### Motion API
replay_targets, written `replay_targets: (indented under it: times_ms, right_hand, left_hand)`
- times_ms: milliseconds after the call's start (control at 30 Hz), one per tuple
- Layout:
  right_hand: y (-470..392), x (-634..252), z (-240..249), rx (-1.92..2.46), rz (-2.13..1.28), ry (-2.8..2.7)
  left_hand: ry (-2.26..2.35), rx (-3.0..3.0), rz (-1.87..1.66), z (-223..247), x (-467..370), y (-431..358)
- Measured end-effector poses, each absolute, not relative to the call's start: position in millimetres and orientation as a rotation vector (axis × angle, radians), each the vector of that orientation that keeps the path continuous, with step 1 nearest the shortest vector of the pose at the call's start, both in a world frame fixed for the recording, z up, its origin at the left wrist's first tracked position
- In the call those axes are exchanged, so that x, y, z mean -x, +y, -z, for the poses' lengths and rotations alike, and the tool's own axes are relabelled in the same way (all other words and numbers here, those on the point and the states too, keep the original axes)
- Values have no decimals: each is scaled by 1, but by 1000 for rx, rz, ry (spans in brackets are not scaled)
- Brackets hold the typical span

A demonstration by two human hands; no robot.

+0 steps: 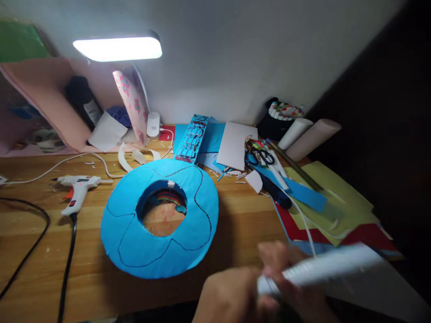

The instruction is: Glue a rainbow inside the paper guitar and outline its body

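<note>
White and blurred, the piece [340, 265] slants upward to the right, in front of and to the right of the blue ring [197, 202]. Both hands have it: the left hand [232, 289] closes at its near end, while the right hand [288, 289] curls around it a little farther along. Blur hides the fingertips, so I cannot tell how firmly they press, nor whether the piece is rolled or folded.

It looks like paper or card; if so, light, even pressure should spare it dents, and supporting the long free end would stop it bending. Working well clear of the glue gun [80, 190], left of the ring, seems wise.

No brand can be read. Behind the ring, to its left, a dark bottle [81, 96] bears a pale label [92, 111] too small to make out; the charger [154, 124] behind the ring carries tiny, illegible marks. On the ring itself is a wavy black line, not lettering.
</note>
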State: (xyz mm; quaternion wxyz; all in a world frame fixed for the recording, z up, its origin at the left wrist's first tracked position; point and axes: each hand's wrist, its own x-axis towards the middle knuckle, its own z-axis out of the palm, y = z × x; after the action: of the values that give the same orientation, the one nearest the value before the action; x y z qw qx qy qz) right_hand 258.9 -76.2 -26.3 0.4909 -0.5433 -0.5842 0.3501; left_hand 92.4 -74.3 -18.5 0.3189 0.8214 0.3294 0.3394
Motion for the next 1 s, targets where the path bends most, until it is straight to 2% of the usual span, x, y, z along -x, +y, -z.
replay_targets:
  times_ms: [100,300,500,667,867,1000]
  right_hand:
    - [-36,-278,29,1450,-1090,-1030]
    - [2,-325,41,1505,-1478,-845]
    - [-22,-332,28,1530,-1437,-854]
    - [-52,-305,8,1260,-1542,-843]
    - [-69,-276,-5,1147,-1675,-1105]
    - [-72,-265,-15,1185,-1659,-1284]
  left_hand:
    - [1123,-2123,-1007,22,-93,-67]
    - [980,-2094,-1006,29,-84,-69]
    - [1044,-2037,-660,23,-95,-63]
    - [1127,-1854,-549,32,-116,-63]
    - [1078,-1914,-590,25,-116,-64]
    - [1043,-2064,-701,14,-65,-71]
